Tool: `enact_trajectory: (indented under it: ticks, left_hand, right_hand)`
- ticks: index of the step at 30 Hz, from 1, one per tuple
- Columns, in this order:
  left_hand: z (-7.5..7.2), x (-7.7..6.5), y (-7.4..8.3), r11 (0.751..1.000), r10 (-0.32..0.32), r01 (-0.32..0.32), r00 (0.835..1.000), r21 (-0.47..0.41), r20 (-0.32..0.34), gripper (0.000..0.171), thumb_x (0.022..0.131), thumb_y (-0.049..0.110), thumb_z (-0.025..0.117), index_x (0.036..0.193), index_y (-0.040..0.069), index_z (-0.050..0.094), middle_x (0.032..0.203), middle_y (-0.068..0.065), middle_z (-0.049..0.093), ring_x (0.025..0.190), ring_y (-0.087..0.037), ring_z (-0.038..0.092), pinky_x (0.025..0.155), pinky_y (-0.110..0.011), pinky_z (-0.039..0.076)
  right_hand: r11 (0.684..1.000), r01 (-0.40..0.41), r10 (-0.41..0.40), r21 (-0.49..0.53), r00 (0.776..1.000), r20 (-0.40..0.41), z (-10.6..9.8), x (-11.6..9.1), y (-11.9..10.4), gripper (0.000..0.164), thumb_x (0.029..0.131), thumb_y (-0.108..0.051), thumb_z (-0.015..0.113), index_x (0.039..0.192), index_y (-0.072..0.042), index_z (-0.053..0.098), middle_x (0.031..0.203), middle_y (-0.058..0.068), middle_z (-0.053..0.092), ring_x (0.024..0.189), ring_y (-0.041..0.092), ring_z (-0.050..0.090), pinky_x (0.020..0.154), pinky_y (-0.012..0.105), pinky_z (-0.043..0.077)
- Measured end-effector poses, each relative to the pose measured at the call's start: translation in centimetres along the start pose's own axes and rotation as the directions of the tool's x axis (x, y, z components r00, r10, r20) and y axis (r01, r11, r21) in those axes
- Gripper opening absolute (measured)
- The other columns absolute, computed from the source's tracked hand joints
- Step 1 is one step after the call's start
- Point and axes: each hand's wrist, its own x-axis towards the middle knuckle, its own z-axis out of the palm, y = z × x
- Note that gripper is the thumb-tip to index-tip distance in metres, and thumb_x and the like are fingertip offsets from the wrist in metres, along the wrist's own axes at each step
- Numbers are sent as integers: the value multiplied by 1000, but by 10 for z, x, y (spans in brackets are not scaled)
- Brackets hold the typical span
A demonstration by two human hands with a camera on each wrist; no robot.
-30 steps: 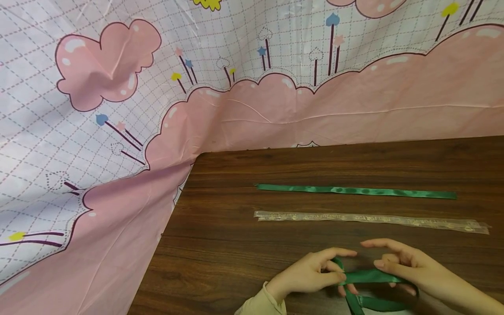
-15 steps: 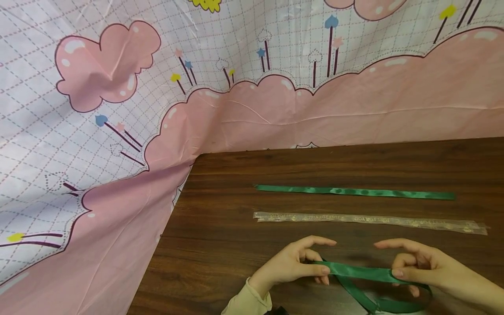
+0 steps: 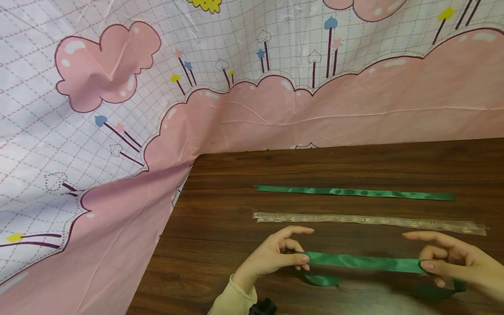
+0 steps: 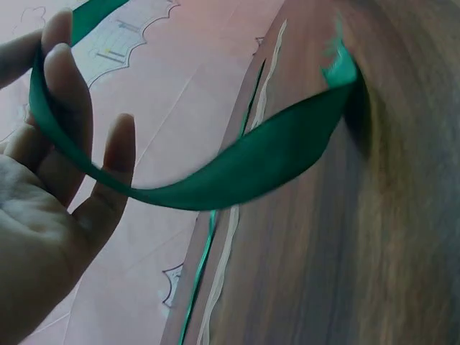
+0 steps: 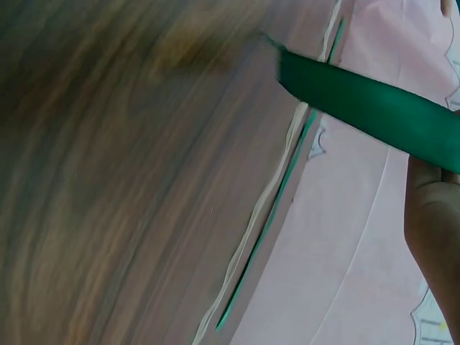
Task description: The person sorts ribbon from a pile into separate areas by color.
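A green satin ribbon [image 3: 362, 261] is stretched between both hands near the table's front. My left hand [image 3: 279, 251] pinches it between thumb and fingers, index finger extended. At the other side my right hand [image 3: 453, 260] pinches it between thumb and fingers, its index finger pointing left. In the left wrist view, a loose tail of the ribbon [image 4: 244, 169] curves below the left hand [image 4: 50, 194] and ends in a frayed tip. Another tail of the ribbon [image 5: 374, 108] hangs by the right hand [image 5: 435, 208] in the right wrist view.
A second green ribbon [image 3: 354, 191] lies flat across the dark wooden table [image 3: 204, 245]. Nearer, a sheer ribbon with gold lettering [image 3: 366, 220] lies roughly parallel to it. A pink and white patterned cloth [image 3: 252, 118] hangs behind and along the left side.
My hands have moved apart, the left one leftward and the right one rightward. The green ribbon between them has gone from a short, folded span to a long, straight one.
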Motion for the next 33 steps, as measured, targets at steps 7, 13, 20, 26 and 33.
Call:
enact_trajectory:
  ticks: [7, 13, 20, 26, 33]
  left_hand:
    - [-10, -9, 1, 999, 44, -44, 998, 13, -38, 53, 91, 9, 59, 139, 5, 36, 89, -43, 54, 78, -38, 67, 69, -36, 56]
    - [-17, -15, 2, 999, -23, 27, 996, 39, -88, 54, 89, 10, 62, 138, 8, 39, 92, -42, 56, 80, -48, 62, 74, -34, 55]
    - [-28, -19, 5, 993, -68, 82, 986, 84, -155, 56, 87, 17, 66, 137, 12, 42, 91, -38, 59, 68, -6, 61, 85, -37, 50]
    - [-37, -24, 7, 981, -95, 129, 970, 145, -223, 58, 86, 21, 68, 137, 11, 42, 83, 3, 69, 67, -8, 60, 107, -56, 23]
    - [-45, -29, 8, 970, -105, 158, 958, 185, -269, 56, 86, 21, 67, 136, 13, 43, 80, 16, 66, 69, -7, 58, 110, -63, 11]
  right_hand:
    - [992, 124, -124, 5, 992, -9, -14, -15, 2, 73, 76, 38, 14, 144, 9, 12, 93, 9, 59, 60, 29, 41, 48, 39, 34]
    - [988, 113, -128, -102, 981, -147, -21, -36, 9, 76, 75, 39, 18, 144, 6, 18, 90, 0, 64, 55, 26, 43, 43, 35, 35]
    - [950, 288, -302, -121, 944, -131, -34, -42, 16, 74, 73, 41, 19, 141, 12, 20, 99, 8, 67, 52, 23, 43, 39, 28, 32]
    - [930, 313, -347, -194, 921, -176, -43, -50, 19, 71, 75, 40, 22, 140, 12, 25, 96, 5, 69, 49, 20, 42, 40, 26, 32]
    - [939, 313, -328, -141, 940, -94, -63, -61, 16, 71, 81, 35, 23, 144, 3, 25, 99, 5, 70, 47, 22, 43, 36, 26, 30]
